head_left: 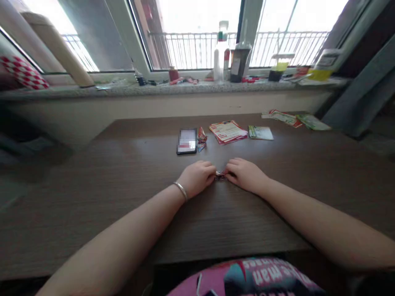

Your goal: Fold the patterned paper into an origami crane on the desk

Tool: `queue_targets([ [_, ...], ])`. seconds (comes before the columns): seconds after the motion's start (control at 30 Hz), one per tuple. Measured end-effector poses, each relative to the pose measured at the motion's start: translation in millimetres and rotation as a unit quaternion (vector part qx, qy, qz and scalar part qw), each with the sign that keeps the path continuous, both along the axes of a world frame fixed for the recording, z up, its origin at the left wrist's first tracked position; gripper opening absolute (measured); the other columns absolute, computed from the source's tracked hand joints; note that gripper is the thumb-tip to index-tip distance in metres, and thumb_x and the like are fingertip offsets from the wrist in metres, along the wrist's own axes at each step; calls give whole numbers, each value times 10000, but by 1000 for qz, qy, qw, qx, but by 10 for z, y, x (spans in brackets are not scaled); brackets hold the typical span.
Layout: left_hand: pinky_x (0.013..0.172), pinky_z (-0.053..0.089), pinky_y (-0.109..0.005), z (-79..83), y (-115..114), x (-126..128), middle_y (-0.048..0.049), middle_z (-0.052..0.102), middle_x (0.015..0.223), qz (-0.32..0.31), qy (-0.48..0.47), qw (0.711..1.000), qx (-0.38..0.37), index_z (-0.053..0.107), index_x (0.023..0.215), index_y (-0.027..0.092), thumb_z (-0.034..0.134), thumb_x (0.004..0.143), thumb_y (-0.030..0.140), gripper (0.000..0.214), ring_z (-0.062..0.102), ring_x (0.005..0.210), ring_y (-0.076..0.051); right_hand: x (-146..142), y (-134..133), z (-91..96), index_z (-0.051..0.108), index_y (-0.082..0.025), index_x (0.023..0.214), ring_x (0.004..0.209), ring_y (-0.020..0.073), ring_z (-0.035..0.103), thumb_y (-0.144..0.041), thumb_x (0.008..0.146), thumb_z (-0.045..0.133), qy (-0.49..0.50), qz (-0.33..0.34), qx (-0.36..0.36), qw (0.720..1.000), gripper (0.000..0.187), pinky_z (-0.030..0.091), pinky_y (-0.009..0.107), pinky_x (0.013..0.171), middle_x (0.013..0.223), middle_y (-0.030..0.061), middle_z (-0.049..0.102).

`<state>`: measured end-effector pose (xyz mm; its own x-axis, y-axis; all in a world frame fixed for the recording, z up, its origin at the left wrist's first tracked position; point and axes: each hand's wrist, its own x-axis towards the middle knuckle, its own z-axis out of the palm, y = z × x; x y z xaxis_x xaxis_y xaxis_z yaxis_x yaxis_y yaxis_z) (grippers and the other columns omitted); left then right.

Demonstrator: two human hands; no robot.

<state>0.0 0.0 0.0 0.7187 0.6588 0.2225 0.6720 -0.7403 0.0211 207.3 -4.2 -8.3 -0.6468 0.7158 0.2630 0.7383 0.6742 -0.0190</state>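
Observation:
My left hand (197, 177), with a thin bracelet at the wrist, and my right hand (245, 174) rest on the brown wooden table (92, 205) with curled fingers. Both pinch a small folded piece of coloured paper (220, 175) between them; most of it is hidden by my fingers. Behind my hands lie a black phone (187, 141), a small folded paper figure (201, 138), a stack of red-and-white leaflets (228, 131) and a green-and-white leaflet (261, 132).
More leaflets (296, 119) lie at the table's far right. The stone windowsill (123, 89) behind carries bottles (221, 53), a dark cup (238, 63), pens and small items. A rolled mat (57, 47) leans at the left window.

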Motion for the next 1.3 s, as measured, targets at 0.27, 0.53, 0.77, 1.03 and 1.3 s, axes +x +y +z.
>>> queue_targets([
  [0.27,715,433,-267,2,12,-19,-37,619,841,33,-48,996,-62,609,841,180,504,858,226,115,563,812,-170,19,-8,20,594,-201,836,829,178,550,-298,873,504,31,-18,-23,999,138,381,271,705,839,38,621],
  [0.53,714,432,-246,-32,52,-17,0,621,819,10,-184,968,-173,581,829,179,473,818,127,120,552,775,-134,78,20,23,574,-195,881,878,153,573,-148,819,512,223,50,-99,969,99,438,268,782,950,43,625],
  [0.77,703,451,-235,-44,77,-47,-3,633,808,3,-243,936,-255,611,850,159,457,820,167,157,561,750,-125,78,58,-9,622,-190,887,909,162,586,-239,796,604,273,124,-158,941,105,455,299,832,954,55,649],
  [1.03,683,414,-236,31,38,-35,-8,643,829,-24,-196,954,-227,638,884,175,525,834,317,189,549,758,-134,39,63,-44,625,-179,801,792,148,590,-253,796,568,281,6,-209,937,93,442,269,743,824,18,653],
  [1.3,770,410,-274,-23,60,-24,-39,643,842,-41,-143,982,-118,628,870,174,533,849,289,150,539,815,-155,12,94,-49,599,-175,740,799,167,551,-214,780,574,220,7,-129,967,62,402,302,774,798,30,644],
])
